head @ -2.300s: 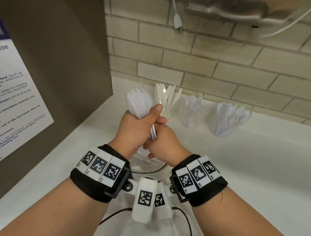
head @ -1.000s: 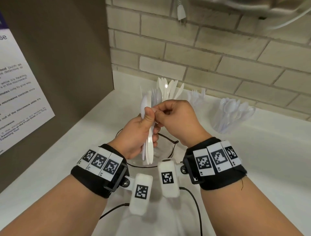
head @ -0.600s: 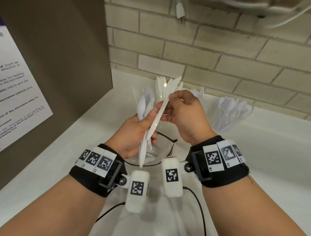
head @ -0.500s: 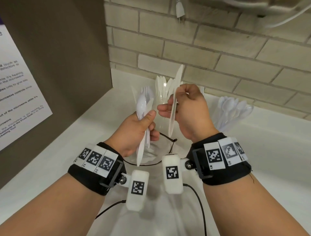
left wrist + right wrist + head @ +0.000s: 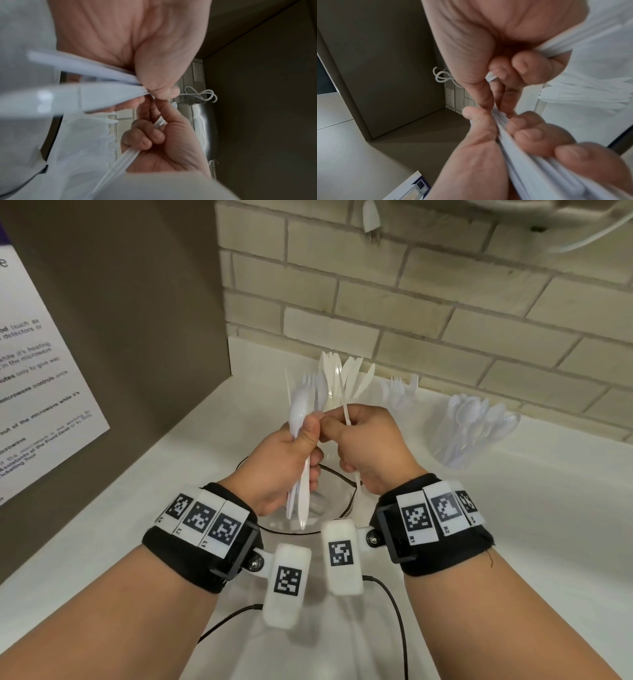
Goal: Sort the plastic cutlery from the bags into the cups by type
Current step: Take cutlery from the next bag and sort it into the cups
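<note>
My left hand point(image 5: 306, 436) grips a bundle of white plastic cutlery point(image 5: 301, 405), spoon and fork heads up, above a clear bag point(image 5: 329, 508). My right hand point(image 5: 329, 426) holds white knives point(image 5: 347, 414) in its curled fingers, and its thumb and forefinger pinch at the top of the bundle. The left wrist view shows the bundle point(image 5: 102, 92) under my left thumb and the knives point(image 5: 126, 157) in my right fist. In the right wrist view the knives point(image 5: 556, 48) cross my right palm. Behind stand a knife cup point(image 5: 342, 378), a fork cup point(image 5: 400, 397) and a spoon cup point(image 5: 472, 433).
The white counter point(image 5: 531, 525) runs to a brick wall point(image 5: 445, 302) at the back. On the left a brown panel point(image 5: 137, 320) carries a printed notice point(image 5: 37, 392). A black cable point(image 5: 394, 611) trails between my wrists.
My right hand drew a knife out of the bundle, lifted it upright, then tucked it into its fist. It has come back to pinch at the bundle. The left hand stayed put.
</note>
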